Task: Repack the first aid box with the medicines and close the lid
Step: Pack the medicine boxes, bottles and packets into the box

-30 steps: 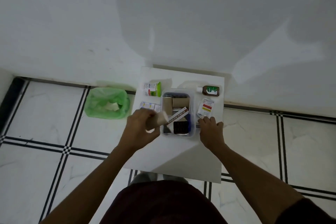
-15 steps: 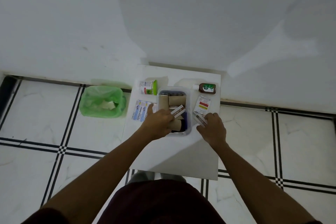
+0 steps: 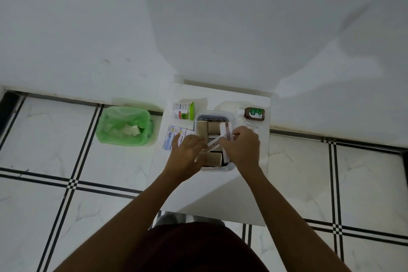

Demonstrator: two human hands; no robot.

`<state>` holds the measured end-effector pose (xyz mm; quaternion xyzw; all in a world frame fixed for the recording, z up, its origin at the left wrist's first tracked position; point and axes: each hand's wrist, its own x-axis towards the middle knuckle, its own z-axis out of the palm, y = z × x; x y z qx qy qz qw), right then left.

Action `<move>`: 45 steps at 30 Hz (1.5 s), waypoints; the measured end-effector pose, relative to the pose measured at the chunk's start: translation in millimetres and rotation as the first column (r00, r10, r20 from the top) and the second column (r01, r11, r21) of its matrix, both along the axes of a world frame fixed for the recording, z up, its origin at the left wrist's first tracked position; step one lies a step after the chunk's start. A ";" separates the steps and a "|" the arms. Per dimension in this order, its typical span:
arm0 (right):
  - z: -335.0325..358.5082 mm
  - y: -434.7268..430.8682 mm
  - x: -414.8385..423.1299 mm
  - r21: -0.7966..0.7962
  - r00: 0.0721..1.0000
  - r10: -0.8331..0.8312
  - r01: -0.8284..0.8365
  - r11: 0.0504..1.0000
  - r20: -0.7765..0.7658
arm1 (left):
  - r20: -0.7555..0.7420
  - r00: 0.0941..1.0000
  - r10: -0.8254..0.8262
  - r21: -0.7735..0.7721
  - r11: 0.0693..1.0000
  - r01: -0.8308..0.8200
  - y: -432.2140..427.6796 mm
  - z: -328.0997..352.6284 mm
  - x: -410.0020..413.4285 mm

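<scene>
A clear plastic first aid box (image 3: 213,114) stands open on a small white table (image 3: 220,194), holding brown bandage rolls (image 3: 207,128) and a long white ointment carton (image 3: 212,146). My right hand (image 3: 241,147) holds a white and brown medicine carton (image 3: 227,131) over the box's right side. At the box's left edge rests my left hand (image 3: 187,152), fingers touching the ointment carton; I cannot tell if it grips it. Blue sachets (image 3: 174,139), a green and white carton (image 3: 183,110) and a brown bottle (image 3: 254,114) lie outside the box.
A green-lined bin (image 3: 124,126) sits on the tiled floor left of the table. The table stands against a white wall. A small sachet (image 3: 251,127) lies just right of the box, partly under my right hand.
My right hand lifted a carton from the table's right side and brought it over the box. My left hand set a brown roll in the box and stayed at its left edge.
</scene>
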<state>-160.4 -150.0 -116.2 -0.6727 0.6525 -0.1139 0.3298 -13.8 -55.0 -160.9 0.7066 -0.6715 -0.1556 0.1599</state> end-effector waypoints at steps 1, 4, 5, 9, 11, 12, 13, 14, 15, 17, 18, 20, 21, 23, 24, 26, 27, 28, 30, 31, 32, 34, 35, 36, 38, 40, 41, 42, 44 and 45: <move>-6.1 1.4 4.3 0.000 0.998 0.031 -0.031 1.000 -0.047 | -0.025 0.998 0.059 -0.021 0.998 -0.060 3.0 0.3 3.3; -18.5 3.6 11.5 -0.027 0.969 0.089 -0.097 0.995 -0.230 | -0.081 0.981 0.176 -0.045 0.983 -0.180 12.1 -5.1 16.8; -20.0 4.3 13.2 -0.048 0.958 0.092 -0.109 0.993 -0.273 | -0.095 0.976 0.198 -0.037 0.979 -0.202 14.6 -6.8 21.3; -22.5 10.2 20.5 -0.140 0.923 0.108 -0.170 0.976 -0.368 | -0.082 0.963 0.258 -0.012 0.966 -0.260 25.0 -14.1 33.7; -21.5 15.7 22.2 -0.139 0.904 0.128 -0.200 0.970 -0.407 | -0.087 0.956 0.280 0.016 0.960 -0.280 27.8 -16.4 37.5; -20.6 18.4 22.5 -0.119 0.893 0.138 -0.208 0.971 -0.429 | -0.090 0.954 0.286 0.032 0.958 -0.284 28.7 -17.6 38.8; -20.6 20.3 22.4 -0.091 0.880 0.155 -0.217 0.972 -0.449 | -0.094 0.953 0.289 0.040 0.957 -0.286 29.1 -19.1 39.7; -20.1 21.8 22.1 -0.049 0.867 0.179 -0.227 0.973 -0.465 | -0.097 0.952 0.291 0.048 0.957 -0.288 28.7 -20.1 40.5; -20.2 23.3 21.5 -0.011 0.855 0.206 -0.239 0.971 -0.476 | -0.099 0.951 0.293 0.054 0.956 -0.289 28.2 -21.0 40.5; -18.3 23.4 20.4 0.034 0.846 0.228 -0.242 0.970 -0.481 | -0.094 0.954 0.286 0.064 0.958 -0.281 24.3 -21.1 40.4; -17.1 23.6 19.1 0.047 0.851 0.227 -0.233 0.971 -0.475 | -0.094 0.954 0.284 0.069 0.958 -0.278 22.8 -21.1 39.3; -15.2 24.4 17.7 0.065 0.865 0.216 -0.210 0.976 -0.453 | -0.092 0.957 0.274 0.077 0.960 -0.268 21.8 -22.2 38.3; -14.4 25.2 17.0 0.066 0.875 0.209 -0.201 0.977 -0.436 | -0.095 0.959 0.268 0.081 0.962 -0.261 21.8 -23.1 38.4; -12.6 25.4 16.3 0.050 0.912 0.172 -0.165 0.985 -0.372 | -0.112 0.954 0.279 0.093 0.958 -0.270 21.6 -25.0 40.2; -12.7 23.1 14.8 0.027 0.939 0.122 -0.120 0.992 -0.322 | -0.130 0.942 0.310 0.108 0.948 -0.298 19.7 -25.3 40.7; -11.0 11.1 9.5 -0.033 0.982 -0.039 0.034 0.999 -0.183 | -0.199 0.876 0.440 0.169 0.895 -0.412 11.9 -24.5 41.4; -8.8 2.5 6.2 -0.064 0.985 -0.130 0.124 0.990 -0.116 | -0.233 0.818 0.526 0.210 0.849 -0.486 7.3 -22.9 41.8; -8.2 -8.5 2.4 -0.070 0.971 -0.229 0.224 0.972 -0.068 | -0.249 0.755 0.607 0.263 0.792 -0.551 2.1 -22.9 43.0; -12.1 -30.8 -6.8 0.005 0.917 -0.399 0.399 0.917 -0.016 | -0.223 0.664 0.714 0.380 0.691 -0.615 -7.3 -24.5 46.6; -21.3 -41.1 -12.4 0.067 0.893 -0.449 0.449 0.891 -0.019 | -0.193 0.646 0.738 0.428 0.656 -0.622 -11.6 -25.9 47.8; -31.1 -49.9 -16.8 0.143 0.875 -0.483 0.483 0.864 -0.036 | -0.157 0.646 0.747 0.462 0.634 -0.621 -16.1 -27.9 47.7; -52.8 -60.6 -25.7 0.260 0.856 -0.508 0.515 0.817 -0.097 | -0.084 0.652 0.753 0.509 0.595 -0.622 -23.5 -30.5 43.9; -64.6 -63.5 -30.5 0.297 0.847 -0.514 0.531 0.794 -0.138 | -0.053 0.648 0.759 0.528 0.572 -0.627 -27.2 -31.9 41.1; -69.5 -64.0 -32.9 0.319 0.838 -0.518 0.544 0.776 -0.171 | -0.026 0.641 0.767 0.544 0.549 -0.635 -30.2 -33.3 38.7; -74.2 -63.3 -34.7 0.321 0.833 -0.507 0.553 0.769 -0.220 | 0.010 0.630 0.776 0.565 0.516 -0.644 -34.3 -35.9 34.9; -76.6 -61.4 -35.4 0.315 0.837 -0.496 0.547 0.776 -0.231 | 0.037 0.633 0.773 0.574 0.502 -0.647 -35.3 -39.7 34.4; -81.7 -61.3 -36.0 0.313 0.843 -0.492 0.538 0.783 -0.217 | 0.053 0.630 0.775 0.579 0.490 -0.651 -35.5 -42.6 35.9; -87.5 -61.4 -37.2 0.330 0.844 -0.496 0.536 0.777 -0.202 | 0.066 0.617 0.784 0.587 0.470 -0.660 -34.6 -45.8 39.0; -103.9 -62.6 -43.3 0.352 0.856 -0.485 0.515 0.781 -0.178 | 0.055 0.576 0.815 0.601 0.434 -0.671 -32.7 -50.7 48.3; -115.5 -64.5 -48.3 0.357 0.864 -0.471 0.503 0.787 -0.179 | 0.012 0.565 0.825 0.602 0.445 -0.663 -31.7 -52.5 53.1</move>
